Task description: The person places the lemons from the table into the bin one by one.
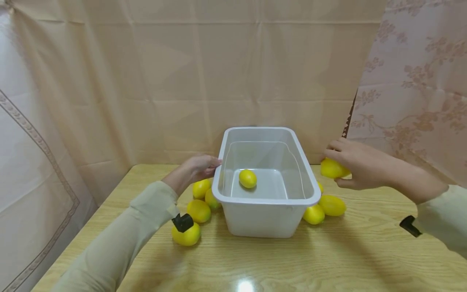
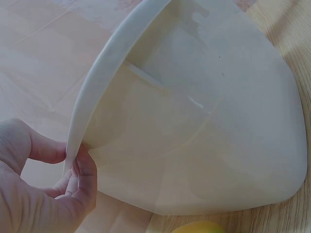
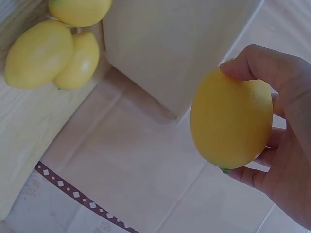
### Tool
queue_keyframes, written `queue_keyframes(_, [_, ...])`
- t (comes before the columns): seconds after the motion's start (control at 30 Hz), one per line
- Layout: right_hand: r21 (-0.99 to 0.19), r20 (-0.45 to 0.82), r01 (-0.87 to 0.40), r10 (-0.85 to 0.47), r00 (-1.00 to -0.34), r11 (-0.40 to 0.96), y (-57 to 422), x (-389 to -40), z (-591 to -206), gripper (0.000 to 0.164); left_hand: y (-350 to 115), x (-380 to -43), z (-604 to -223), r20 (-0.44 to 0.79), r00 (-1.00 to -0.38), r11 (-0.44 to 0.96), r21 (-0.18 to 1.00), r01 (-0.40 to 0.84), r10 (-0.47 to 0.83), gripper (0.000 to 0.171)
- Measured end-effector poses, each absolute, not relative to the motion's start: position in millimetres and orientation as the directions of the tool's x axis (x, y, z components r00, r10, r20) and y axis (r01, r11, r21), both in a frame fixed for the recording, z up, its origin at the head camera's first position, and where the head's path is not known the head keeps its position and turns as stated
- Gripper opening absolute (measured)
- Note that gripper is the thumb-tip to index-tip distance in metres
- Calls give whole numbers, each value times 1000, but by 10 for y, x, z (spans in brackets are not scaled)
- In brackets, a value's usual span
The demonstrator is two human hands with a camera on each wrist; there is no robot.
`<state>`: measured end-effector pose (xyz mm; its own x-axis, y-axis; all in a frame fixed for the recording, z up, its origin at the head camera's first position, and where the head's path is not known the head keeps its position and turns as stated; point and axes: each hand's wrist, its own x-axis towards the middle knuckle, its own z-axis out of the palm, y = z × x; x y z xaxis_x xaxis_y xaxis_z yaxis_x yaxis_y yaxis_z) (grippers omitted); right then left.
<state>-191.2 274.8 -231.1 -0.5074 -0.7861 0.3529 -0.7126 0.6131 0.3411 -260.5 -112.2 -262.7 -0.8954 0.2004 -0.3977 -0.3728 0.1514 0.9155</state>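
A white plastic bin (image 1: pixel 260 219) stands on the wooden table, one lemon (image 1: pixel 248 179) lying on its floor. My left hand (image 1: pixel 198 167) pinches the bin's left rim between thumb and fingers; the left wrist view shows the thumb on one side of the rim (image 2: pixel 92 92) and curled fingers on the other. To the right of the bin, my right hand (image 1: pixel 359 164) holds a yellow lemon (image 3: pixel 231 119) above the table, thumb on one end and fingers round the other side. A small green tip shows on that lemon in the right wrist view.
Several lemons (image 1: pixel 198 211) lie on the table (image 1: pixel 204 267) along the bin's left side. On its right are more lemons (image 1: pixel 333 205), close against the bin. A beige cloth (image 1: pixel 175 81) hangs behind the table, with a flowered cloth (image 1: pixel 419 89) at right.
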Motion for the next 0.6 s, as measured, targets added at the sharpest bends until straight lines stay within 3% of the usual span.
queue_keyframes(0.33, [322,342,-724,-788,-512,610,2646,-1956,-2136,48,-1116,-2604,-2617,-395,-897,149,917,-371,196,41])
queue_keyframes(0.6, [272,307,-709,-757,-577,651,2559,-1965,-2046,50,-1120,-2608,-2630,-391,-898,146,918,-367,202,41])
